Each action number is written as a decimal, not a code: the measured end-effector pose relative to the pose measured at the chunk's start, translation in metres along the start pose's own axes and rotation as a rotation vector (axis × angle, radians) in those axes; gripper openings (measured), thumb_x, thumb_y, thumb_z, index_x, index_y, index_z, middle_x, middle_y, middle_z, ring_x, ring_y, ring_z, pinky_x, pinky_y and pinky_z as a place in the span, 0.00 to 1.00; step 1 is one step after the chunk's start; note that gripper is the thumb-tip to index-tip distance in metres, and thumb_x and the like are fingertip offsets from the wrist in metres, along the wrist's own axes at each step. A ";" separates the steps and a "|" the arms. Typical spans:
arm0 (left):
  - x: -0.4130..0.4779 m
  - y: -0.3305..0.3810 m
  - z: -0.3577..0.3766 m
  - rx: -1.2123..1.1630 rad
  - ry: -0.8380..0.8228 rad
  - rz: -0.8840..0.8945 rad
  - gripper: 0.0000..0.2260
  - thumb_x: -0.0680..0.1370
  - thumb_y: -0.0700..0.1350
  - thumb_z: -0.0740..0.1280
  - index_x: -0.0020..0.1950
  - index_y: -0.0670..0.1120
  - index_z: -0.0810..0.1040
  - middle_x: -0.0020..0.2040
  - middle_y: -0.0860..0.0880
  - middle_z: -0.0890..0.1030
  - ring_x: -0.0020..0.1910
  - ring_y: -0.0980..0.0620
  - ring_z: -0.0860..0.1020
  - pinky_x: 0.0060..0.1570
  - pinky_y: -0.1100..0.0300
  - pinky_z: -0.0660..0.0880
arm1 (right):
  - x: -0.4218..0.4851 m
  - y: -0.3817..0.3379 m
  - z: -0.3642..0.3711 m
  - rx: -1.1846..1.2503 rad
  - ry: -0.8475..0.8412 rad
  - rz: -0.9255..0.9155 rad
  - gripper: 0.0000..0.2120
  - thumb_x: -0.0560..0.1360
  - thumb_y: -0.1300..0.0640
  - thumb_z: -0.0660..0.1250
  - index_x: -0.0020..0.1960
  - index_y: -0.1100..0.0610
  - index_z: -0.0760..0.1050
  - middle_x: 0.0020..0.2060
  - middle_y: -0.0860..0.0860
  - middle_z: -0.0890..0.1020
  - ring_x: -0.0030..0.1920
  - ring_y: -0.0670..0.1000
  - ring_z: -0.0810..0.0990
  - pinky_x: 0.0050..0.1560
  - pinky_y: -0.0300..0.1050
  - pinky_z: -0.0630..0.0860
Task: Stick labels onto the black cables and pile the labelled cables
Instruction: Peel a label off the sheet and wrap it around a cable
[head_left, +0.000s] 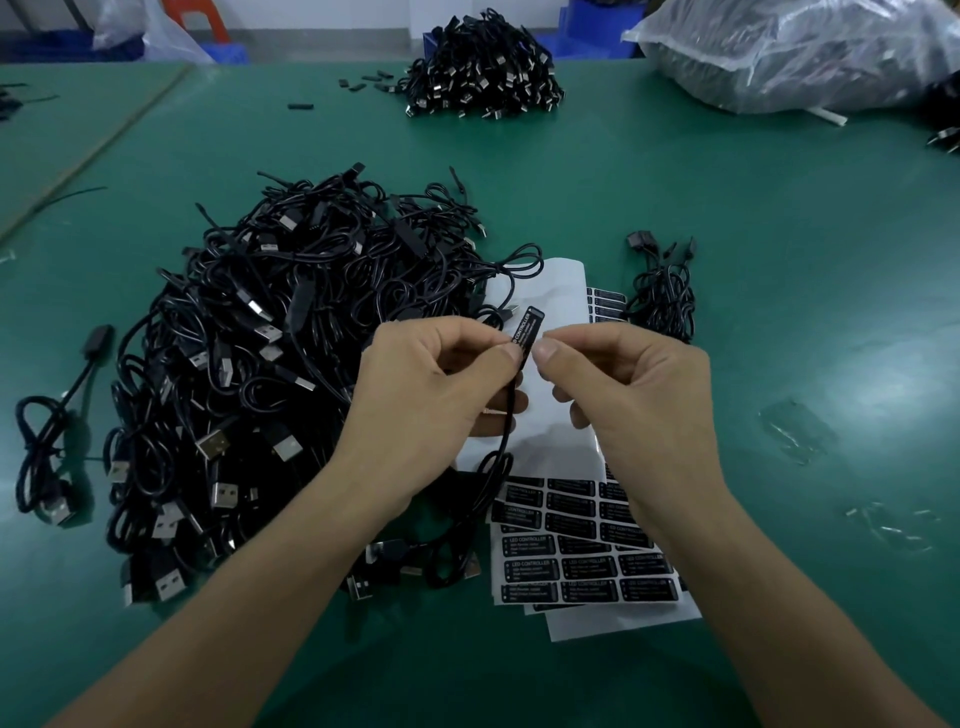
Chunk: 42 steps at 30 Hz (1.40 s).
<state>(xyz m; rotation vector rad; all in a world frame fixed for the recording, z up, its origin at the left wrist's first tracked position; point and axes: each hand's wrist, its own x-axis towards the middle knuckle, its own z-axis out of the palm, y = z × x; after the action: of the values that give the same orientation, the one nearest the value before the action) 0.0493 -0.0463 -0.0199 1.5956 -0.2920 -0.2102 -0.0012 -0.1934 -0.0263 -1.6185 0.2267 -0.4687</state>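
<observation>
A big green table (779, 234) fills the view. On its left side sits a large messy pile of black cables (249, 374) with shiny silver plugs. At the far right is a clear plastic bag (779, 52), and at the far middle is another pile of cables (483, 67). White sheets of black labels (582, 551) lie near the front, under the two hands. The left hand (431, 395) has its fingers curled in, and its thumb and first finger pinch one cable (506, 431) near its top end. The right hand (634, 384) is curled too, with its thumb tip right next to that end; I cannot tell if it touches or holds it. A small bunch of cables (662, 296) lies just past the right hand. The held cable hangs down in a loop above the sheets. Its top end carries a little black label (529, 327) with white words, tilted up between the two thumbs
</observation>
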 end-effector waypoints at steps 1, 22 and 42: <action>0.000 0.000 0.000 0.001 -0.004 0.001 0.06 0.78 0.40 0.72 0.42 0.46 0.85 0.36 0.44 0.85 0.37 0.46 0.86 0.35 0.56 0.82 | 0.000 -0.001 0.000 0.017 -0.011 0.008 0.02 0.73 0.57 0.76 0.41 0.52 0.85 0.33 0.48 0.85 0.33 0.42 0.79 0.35 0.33 0.74; 0.000 0.001 0.001 0.035 -0.054 0.005 0.05 0.77 0.39 0.72 0.42 0.45 0.85 0.35 0.45 0.85 0.36 0.46 0.86 0.34 0.58 0.81 | 0.002 -0.004 0.000 0.060 -0.094 0.121 0.12 0.75 0.60 0.72 0.34 0.51 0.83 0.29 0.47 0.79 0.30 0.45 0.74 0.30 0.37 0.71; -0.001 0.001 0.003 0.010 -0.055 -0.027 0.20 0.74 0.32 0.74 0.61 0.47 0.75 0.37 0.46 0.86 0.37 0.47 0.86 0.36 0.57 0.82 | 0.003 -0.003 0.000 0.057 0.021 0.067 0.12 0.77 0.61 0.69 0.35 0.60 0.78 0.28 0.47 0.77 0.32 0.45 0.75 0.33 0.35 0.73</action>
<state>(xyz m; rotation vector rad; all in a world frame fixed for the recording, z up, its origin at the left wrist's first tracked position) 0.0473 -0.0494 -0.0187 1.6062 -0.3145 -0.2737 0.0012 -0.1939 -0.0227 -1.5460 0.2806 -0.4373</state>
